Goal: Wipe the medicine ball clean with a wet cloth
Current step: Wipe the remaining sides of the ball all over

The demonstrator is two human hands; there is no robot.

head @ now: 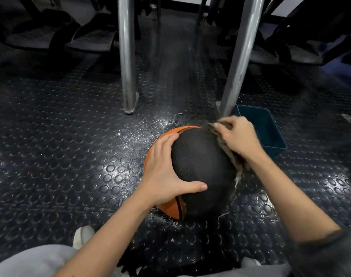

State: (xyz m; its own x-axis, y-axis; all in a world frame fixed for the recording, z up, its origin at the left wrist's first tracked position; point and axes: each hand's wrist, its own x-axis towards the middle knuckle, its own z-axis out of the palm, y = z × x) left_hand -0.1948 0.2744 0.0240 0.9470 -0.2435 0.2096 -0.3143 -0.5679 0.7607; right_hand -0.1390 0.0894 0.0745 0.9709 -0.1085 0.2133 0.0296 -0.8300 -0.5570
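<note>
A black and orange medicine ball (198,162) sits on the studded rubber floor in the middle of the view. My left hand (166,172) lies spread on its left side, fingers straight and thumb across the near face. My right hand (239,136) grips a frayed grey cloth (230,154) and presses it against the ball's upper right side. Part of the cloth is hidden under that hand, and loose threads hang down the ball's right edge.
A dark teal plastic tub (270,134) stands just right of the ball, behind my right hand. Two metal posts (128,76) (234,80) rise from the floor beyond the ball. Water droplets (150,128) wet the floor. Dark exercise machines stand at the back.
</note>
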